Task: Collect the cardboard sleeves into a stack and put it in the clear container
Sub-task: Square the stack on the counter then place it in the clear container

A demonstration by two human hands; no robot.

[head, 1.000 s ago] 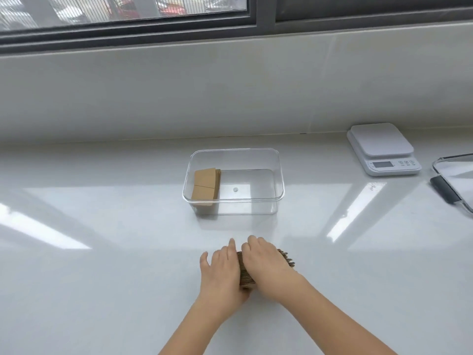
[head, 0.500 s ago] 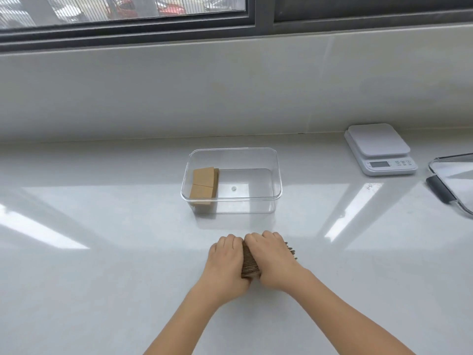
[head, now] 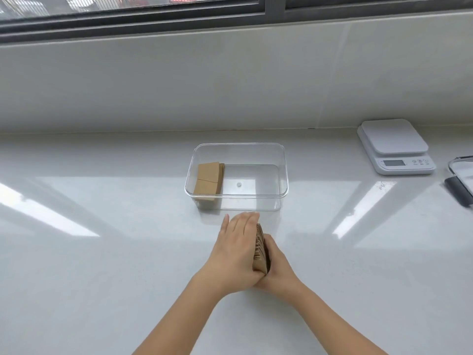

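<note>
Your two hands meet in front of you on a shiny white countertop [head: 102, 265]. Between them stands a stack of cardboard sleeves [head: 261, 252], up on its edge. Your left hand [head: 236, 249] lies flat against the left side of the stack, with its fingers straight and pressed together. Your right hand [head: 277, 265] presses on the right side, fingers wrapped round the stack. So both hands squeeze the stack between them.

Just past your fingertips sits a clear container [head: 282, 175]. It has no lid on. Inside it, at the left end, another small bunch of brown sleeves [head: 208, 181] leans against the wall. The rest of the box floor is bare.

Far off to the right, near the back wall, sits a white kitchen scale [head: 395, 146]. At the right edge you can see part of a clear lid with a dark clip [head: 460, 180].

Behind the counter is a pale tiled wall [head: 230, 80]. Above it runs a dark window frame [head: 128, 19]. Bright stripes of window light shine on the counter.
</note>
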